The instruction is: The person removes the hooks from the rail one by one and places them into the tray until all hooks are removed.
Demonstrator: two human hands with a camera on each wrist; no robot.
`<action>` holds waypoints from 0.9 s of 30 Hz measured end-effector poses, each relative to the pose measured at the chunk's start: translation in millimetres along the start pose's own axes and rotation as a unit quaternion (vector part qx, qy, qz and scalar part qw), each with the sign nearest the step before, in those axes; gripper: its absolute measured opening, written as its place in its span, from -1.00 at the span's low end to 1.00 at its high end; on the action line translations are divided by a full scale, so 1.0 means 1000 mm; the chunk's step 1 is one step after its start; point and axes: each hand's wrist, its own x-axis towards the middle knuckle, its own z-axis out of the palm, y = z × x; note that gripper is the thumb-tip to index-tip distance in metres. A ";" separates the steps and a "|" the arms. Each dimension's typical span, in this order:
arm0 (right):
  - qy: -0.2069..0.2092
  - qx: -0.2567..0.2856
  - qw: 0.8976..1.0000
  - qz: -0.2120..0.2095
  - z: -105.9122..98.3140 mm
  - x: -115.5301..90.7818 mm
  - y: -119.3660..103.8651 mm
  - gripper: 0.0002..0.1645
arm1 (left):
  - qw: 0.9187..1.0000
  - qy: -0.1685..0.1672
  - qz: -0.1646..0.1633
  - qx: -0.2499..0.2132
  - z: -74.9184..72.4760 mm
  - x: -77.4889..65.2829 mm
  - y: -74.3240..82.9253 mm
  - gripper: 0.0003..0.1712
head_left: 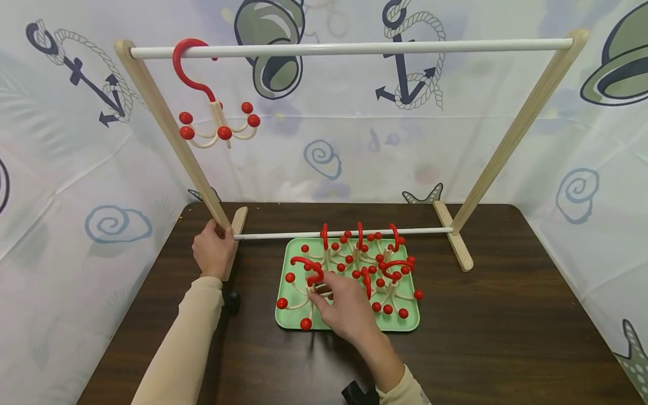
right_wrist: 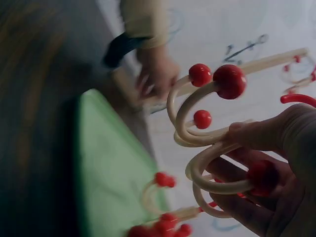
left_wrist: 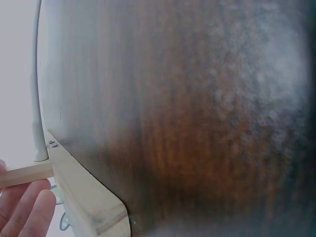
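Observation:
My left hand (head_left: 214,250) grips the foot of the left wooden post (head_left: 174,135). Some of its fingers (left_wrist: 30,210) show beside the wood in the left wrist view. Over the left side of the green tray (head_left: 283,315), my right hand (head_left: 349,306) pinches a red-hooked hanger (head_left: 315,277) by its pale stem. In the right wrist view, curved cream arms tipped with red balls (right_wrist: 229,82) spread from that stem. Several similar hangers (head_left: 392,284) fill the tray, partly behind my right hand. Another hanger (head_left: 220,121) hangs near the left end of the white top bar (head_left: 354,48).
A right wooden post (head_left: 521,129) stands on a flat foot (head_left: 453,236). The lower white bar (head_left: 273,235) runs between both posts, just behind the tray. All stand on a dark wooden table (head_left: 526,326), with a printed cloth (head_left: 354,152) behind.

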 end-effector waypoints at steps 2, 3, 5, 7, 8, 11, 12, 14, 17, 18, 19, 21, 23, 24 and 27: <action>0.005 -0.018 1.000 0.002 0.010 -0.001 0.008 -0.78 | 1.000 0.003 0.001 0.001 0.000 0.000 0.000 -0.71; 0.006 -0.025 1.000 0.004 0.014 -0.001 0.012 -0.77 | 1.000 0.005 0.002 0.000 0.000 0.000 0.000 -0.71; 0.014 -0.045 0.999 0.008 0.021 0.000 0.018 -0.76 | 1.000 0.007 0.003 -0.002 0.000 -0.001 0.000 -0.71; 0.022 -0.060 0.998 0.009 0.026 0.000 0.023 -0.78 | 1.000 0.006 0.003 -0.005 0.000 -0.001 0.000 -0.71; 0.027 -0.067 0.997 0.008 0.029 0.000 0.026 -0.80 | 1.000 0.005 0.003 -0.006 0.000 -0.001 0.000 -0.71; 0.047 -0.077 0.996 0.001 0.034 0.000 0.031 -0.81 | 1.000 0.000 0.002 -0.009 -0.001 -0.001 0.000 -0.70; 0.054 -0.080 0.995 -0.004 0.036 0.000 0.032 -0.81 | 1.000 -0.002 0.000 -0.009 -0.001 -0.001 0.000 -0.69; 0.069 -0.087 0.994 -0.011 0.039 0.001 0.034 -0.81 | 1.000 -0.004 -0.002 -0.009 0.000 -0.001 0.000 -0.68; 0.089 -0.098 0.991 -0.018 0.043 0.001 0.038 -0.80 | 1.000 -0.005 -0.005 -0.008 0.000 0.000 -0.001 -0.68; 0.095 -0.100 0.990 -0.016 0.044 0.001 0.038 -0.78 | 1.000 -0.006 -0.005 -0.008 0.001 0.000 -0.001 -0.68; 0.100 -0.102 0.990 -0.015 0.045 0.001 0.039 -0.76 | 1.000 -0.005 -0.005 -0.008 0.001 0.000 -0.001 -0.68; 0.106 -0.106 0.989 -0.014 0.047 0.000 0.040 -0.71 | 1.000 -0.005 -0.005 -0.007 0.002 0.001 -0.001 -0.69; 0.107 -0.109 0.988 -0.012 0.048 -0.001 0.040 -0.67 | 1.000 -0.005 -0.005 -0.006 0.002 0.001 -0.001 -0.69; 0.107 -0.111 0.988 -0.012 0.049 -0.001 0.040 -0.66 | 1.000 -0.005 -0.005 -0.006 0.002 0.001 -0.002 -0.69; 0.108 -0.114 0.988 -0.013 0.050 -0.002 0.042 -0.64 | 1.000 -0.006 -0.006 -0.003 0.002 0.001 -0.002 -0.69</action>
